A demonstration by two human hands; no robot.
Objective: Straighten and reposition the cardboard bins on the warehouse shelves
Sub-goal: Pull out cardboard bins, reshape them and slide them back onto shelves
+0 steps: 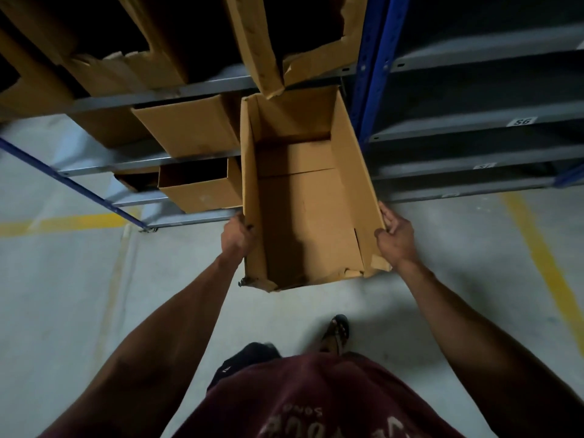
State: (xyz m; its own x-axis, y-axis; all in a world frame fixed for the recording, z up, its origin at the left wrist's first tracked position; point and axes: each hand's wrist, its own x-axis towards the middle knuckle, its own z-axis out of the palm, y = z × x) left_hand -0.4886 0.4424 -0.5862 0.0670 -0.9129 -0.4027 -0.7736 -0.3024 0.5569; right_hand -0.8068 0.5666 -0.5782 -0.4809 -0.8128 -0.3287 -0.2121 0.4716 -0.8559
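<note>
From the head camera, looking down past a maroon shirt (316,403) and one sandalled foot (337,331), the person has a long open cardboard bin (303,210) held out in front of the blue-and-grey shelving (373,74). Its far end reaches in under a shelf beam, while the near end hangs out over the concrete floor (63,311). Whether the far end rests on a shelf I cannot tell.

The left hand (237,237) grips the bin's left wall near the front, fingers curled over the top edge with the tips inside. The right hand (395,237) pinches the right wall near the front corner, thumb against the edge and fingers wrapped behind it. Both hands are closed on the bin, on opposite sides.

The bin looks empty, so it should be light. The board is worn, though: the near lip is torn and crumpled, and a split runs up inside the right front corner. I would expect the walls to flex and that corner to give if squeezed hard. Holding both side walls, as now, or supporting it underneath, seems safest, rather than pulling on the ragged lip.

To the left, two smaller bins (189,128) (200,184) sit on lower shelves. Torn boxes (262,42) crowd the level above.
</note>
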